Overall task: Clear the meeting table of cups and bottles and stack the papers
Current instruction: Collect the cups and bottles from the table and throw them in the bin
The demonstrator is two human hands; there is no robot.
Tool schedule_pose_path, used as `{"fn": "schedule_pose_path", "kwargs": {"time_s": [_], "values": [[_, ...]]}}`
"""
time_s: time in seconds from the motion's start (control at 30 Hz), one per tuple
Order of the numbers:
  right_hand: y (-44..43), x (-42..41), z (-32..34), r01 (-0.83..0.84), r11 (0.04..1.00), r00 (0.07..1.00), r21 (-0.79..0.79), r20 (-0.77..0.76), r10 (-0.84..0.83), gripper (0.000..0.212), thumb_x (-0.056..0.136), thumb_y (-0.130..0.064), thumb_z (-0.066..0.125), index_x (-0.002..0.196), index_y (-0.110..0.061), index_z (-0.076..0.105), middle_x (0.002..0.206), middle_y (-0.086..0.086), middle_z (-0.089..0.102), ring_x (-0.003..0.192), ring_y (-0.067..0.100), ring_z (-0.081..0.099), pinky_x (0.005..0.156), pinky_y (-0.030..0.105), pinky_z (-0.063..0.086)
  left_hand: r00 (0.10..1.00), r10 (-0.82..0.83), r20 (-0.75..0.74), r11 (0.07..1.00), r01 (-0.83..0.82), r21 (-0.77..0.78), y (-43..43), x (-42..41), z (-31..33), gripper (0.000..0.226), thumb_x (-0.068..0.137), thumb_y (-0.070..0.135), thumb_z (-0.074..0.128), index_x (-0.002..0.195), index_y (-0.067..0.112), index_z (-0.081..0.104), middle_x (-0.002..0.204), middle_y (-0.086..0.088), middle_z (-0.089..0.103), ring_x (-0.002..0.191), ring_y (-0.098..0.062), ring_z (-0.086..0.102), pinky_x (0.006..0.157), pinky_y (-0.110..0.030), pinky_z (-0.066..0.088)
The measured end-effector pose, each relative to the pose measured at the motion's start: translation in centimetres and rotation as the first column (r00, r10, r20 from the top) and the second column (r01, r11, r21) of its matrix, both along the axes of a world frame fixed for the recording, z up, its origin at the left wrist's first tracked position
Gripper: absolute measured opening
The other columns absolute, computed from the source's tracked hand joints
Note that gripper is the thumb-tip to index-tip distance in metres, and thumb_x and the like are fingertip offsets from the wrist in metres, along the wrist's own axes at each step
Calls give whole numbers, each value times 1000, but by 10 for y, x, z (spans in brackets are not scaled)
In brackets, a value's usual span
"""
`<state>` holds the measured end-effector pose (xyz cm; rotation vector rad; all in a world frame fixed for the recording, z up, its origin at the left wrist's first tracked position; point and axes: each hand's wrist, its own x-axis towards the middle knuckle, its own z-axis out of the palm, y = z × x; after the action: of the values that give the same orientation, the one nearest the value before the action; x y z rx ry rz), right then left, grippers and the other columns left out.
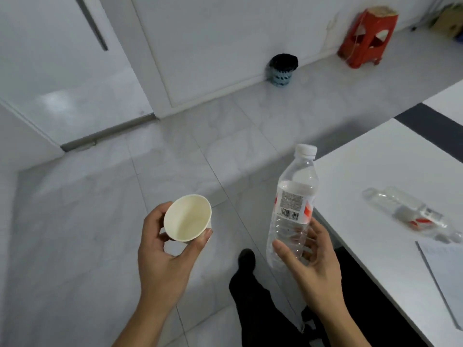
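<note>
1. White door (62,58) with a grey vertical handle at far left, standing open over the pale marble-look tiled floor (87,221).
2. Left hand (162,249) grips a small white paper cup (188,217): thumb on the near side of the rim, fingers curled round the far side. Cup is tilted, mouth toward the camera, inside looks empty. Held over the floor, well apart from the table.
3. Black trouser leg and dark shoe (246,256) of the person below, between the two hands.
4. Small blue slatted waste bin with a black liner (283,70) against the white wall, far back.
5. Right hand (310,256) holds a clear plastic water bottle with a white cap and a red-and-white label (293,204) by its lower part, thumb in front, fingers curled behind. Bottle upright, leaning slightly, just beside the table edge, not touching it.
6. Red plastic stool (367,37) by the wall, back right.
7. White meeting table (363,171) at right; a second clear plastic bottle with a red label (411,212) lies on its side on it.
8. Sheet of white paper (446,266) flat on the table, near that lying bottle, partly cut off by the frame edge.
</note>
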<state>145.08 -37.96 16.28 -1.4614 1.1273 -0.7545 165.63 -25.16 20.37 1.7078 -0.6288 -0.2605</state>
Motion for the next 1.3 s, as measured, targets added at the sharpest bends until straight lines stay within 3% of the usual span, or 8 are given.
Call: {"fn": "schedule_pose_path", "kwargs": {"time_s": [0.27,0.47,0.6,0.73,0.87,1.07,1.2,1.3], "values": [[-188,133,-11,79,996,997,31,0,-79,76,67,-47,83,135,-38,50,118,-13,67,100,5,69,86,34,59,996,-88,-10,996,88,34,-192,133,-1,62,52,51,82,108,49,55,118,17,62,104,-4,63,79,-14,52],[-354,243,8,46,999,999,7,4,-46,70,71,-39,85,131,-42,49,114,-16,67,97,1,68,75,17,56,996,-90,-6,993,90,70,-335,229,12,69,51,53,82,114,44,55,121,16,62,106,-7,63,80,-22,55],[-451,303,-6,51,999,998,13,-34,-51,71,69,-41,85,130,-43,49,113,-15,67,98,2,68,77,18,56,996,-65,-62,996,69,60,-436,286,-9,67,51,53,82,111,47,56,118,13,64,104,-10,64,79,-15,53],[-564,362,-26,84,996,995,21,-61,-83,75,66,-50,83,131,-43,47,115,-14,65,99,6,68,76,22,58,993,-104,-63,994,106,26,-562,355,-29,62,52,52,82,108,49,55,115,18,63,104,-5,63,81,-19,53],[-680,416,-8,163,987,985,13,-62,-162,70,65,-50,82,125,-51,45,114,-13,65,99,9,68,79,28,58,983,-158,-89,987,158,-6,-697,425,-22,63,55,49,84,111,42,57,117,11,64,105,-15,65,84,-32,53],[-840,461,18,298,955,954,-6,-45,-298,75,67,-50,81,131,-44,45,115,-15,64,102,5,65,82,27,56,932,-359,-41,933,360,11,-904,485,8,65,56,50,83,114,38,56,116,15,63,105,-8,63,81,-16,51],[-950,486,-1,412,911,911,6,-28,-411,73,66,-45,82,132,-37,50,113,-15,66,100,1,65,78,21,57,906,-424,3,905,424,31,-1035,512,0,60,58,50,82,110,49,54,117,21,61,110,-9,62,84,-21,52],[-1050,506,-19,425,905,905,-5,-12,-425,77,66,-49,81,134,-35,49,116,-15,65,102,3,65,80,24,57,911,-411,31,911,410,36,-1138,532,-14,59,57,51,82,108,51,53,116,21,61,109,-10,62,85,-28,51]]}}
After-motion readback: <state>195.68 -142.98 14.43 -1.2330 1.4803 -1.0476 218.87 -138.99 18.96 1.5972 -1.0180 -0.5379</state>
